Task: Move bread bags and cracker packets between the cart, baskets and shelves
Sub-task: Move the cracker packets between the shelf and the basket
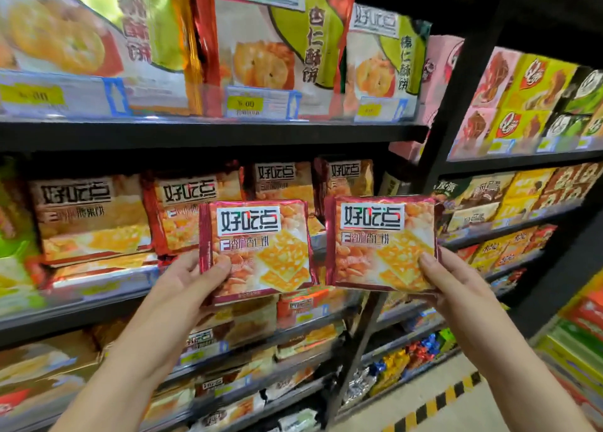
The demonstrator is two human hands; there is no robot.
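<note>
Right now my left hand [192,278] has its fingers [218,265] curled round the seven o'clock corner of the first cracker packet [257,249]. My right hand [450,278] grips the second cracker packet [381,242] at its five o'clock corner. Both packets are in the air, just before the shelved packets [91,216] at ten o'clock on the shelf [98,304]. I judge this mid-transfer: neither packet is placed yet, and no cart or basket shows.

Two flat, square, red-bordered foil cracker packets, the left packet [257,249] and the right packet [381,242], are held upright and sealed, side by side and just apart, before the black shelf's front edge [212,133].
</note>
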